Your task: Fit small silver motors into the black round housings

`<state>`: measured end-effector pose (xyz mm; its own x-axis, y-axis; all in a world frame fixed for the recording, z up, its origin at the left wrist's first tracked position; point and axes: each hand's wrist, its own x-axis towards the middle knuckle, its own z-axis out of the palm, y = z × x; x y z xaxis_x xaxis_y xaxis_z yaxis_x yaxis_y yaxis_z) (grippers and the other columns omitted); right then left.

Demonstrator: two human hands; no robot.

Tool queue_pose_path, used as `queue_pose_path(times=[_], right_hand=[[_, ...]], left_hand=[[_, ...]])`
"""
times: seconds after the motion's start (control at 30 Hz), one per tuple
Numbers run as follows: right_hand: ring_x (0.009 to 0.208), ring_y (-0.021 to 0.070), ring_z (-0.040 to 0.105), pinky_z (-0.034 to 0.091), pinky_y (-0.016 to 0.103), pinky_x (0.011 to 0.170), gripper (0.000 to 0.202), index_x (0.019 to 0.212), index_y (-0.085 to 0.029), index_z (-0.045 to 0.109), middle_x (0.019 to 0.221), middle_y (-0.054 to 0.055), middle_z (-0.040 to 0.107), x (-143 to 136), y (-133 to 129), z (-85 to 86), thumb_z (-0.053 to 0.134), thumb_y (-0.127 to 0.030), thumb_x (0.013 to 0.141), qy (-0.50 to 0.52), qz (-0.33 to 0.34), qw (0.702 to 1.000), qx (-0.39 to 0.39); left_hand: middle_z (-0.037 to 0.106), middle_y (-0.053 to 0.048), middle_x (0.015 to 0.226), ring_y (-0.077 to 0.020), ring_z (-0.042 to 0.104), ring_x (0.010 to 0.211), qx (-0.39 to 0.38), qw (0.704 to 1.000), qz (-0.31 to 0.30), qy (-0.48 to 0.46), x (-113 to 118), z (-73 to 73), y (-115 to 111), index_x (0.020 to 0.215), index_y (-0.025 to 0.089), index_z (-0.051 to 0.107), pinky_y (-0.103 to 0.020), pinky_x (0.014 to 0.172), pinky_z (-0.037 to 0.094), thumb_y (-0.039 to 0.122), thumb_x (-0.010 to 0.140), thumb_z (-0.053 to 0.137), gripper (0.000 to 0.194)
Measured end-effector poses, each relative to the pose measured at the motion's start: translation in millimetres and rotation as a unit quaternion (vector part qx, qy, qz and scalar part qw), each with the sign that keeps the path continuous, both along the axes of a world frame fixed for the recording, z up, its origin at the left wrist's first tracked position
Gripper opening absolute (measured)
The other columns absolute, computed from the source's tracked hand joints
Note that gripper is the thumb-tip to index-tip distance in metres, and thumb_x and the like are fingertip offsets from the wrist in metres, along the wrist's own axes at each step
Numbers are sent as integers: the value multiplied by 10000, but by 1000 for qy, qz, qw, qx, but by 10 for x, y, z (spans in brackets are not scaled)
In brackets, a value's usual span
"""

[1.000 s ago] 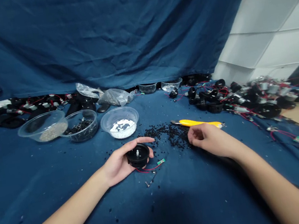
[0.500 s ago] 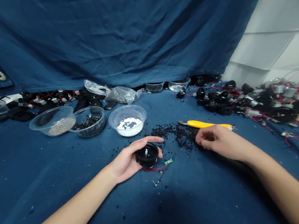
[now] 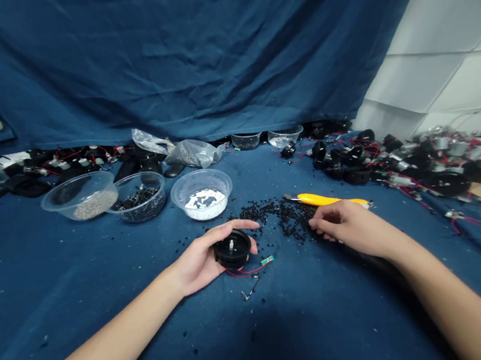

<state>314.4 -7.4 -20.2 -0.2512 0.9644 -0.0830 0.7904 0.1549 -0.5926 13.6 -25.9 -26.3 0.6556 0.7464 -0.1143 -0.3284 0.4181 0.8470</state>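
Note:
My left hand is wrapped round a round black housing with a small white shaft sticking up from its middle. Red wires run from the housing to a small green circuit board on the cloth. My right hand is at the right edge of a spread of tiny black pieces, thumb and fingertips pinched together. Whatever may be between those fingertips is too small to make out. Just behind this hand lie yellow-handled cutters, their grip partly beyond the knuckles.
A clear bowl of white bits stands behind the left hand. Left of it are a bowl of black parts and a bowl of beige bits. Wired black housings heap up on the right. A blue curtain hangs behind.
The view has shifted slightly, moving everything a little left. My right fingertips have drawn closer together beside the black pieces. My left hand keeps its hold on the housing.

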Motion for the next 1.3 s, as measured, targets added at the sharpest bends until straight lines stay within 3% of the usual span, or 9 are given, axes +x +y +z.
queue_pose_path(times=[0.63,1.3], right_hand=[[597,159,578,422,265,585,249,758,-185,635,676,24,644,11,17,-38,483,-352,863,-8,6,1000,-15],[546,149,565,414,258,567,240,722,-178,606,586,9,614,-17,-11,18,518,-352,862,16,-11,999,-26]], left_hand=[[674,-120,926,-163,590,808,3,1000,0,2,1,-15,11,1231,92,597,-232,684,436,444,870,606,504],[665,-126,927,-176,580,810,-1,1000,4,10,2,-3,4,1233,92,599,-239,680,437,447,857,615,518]])
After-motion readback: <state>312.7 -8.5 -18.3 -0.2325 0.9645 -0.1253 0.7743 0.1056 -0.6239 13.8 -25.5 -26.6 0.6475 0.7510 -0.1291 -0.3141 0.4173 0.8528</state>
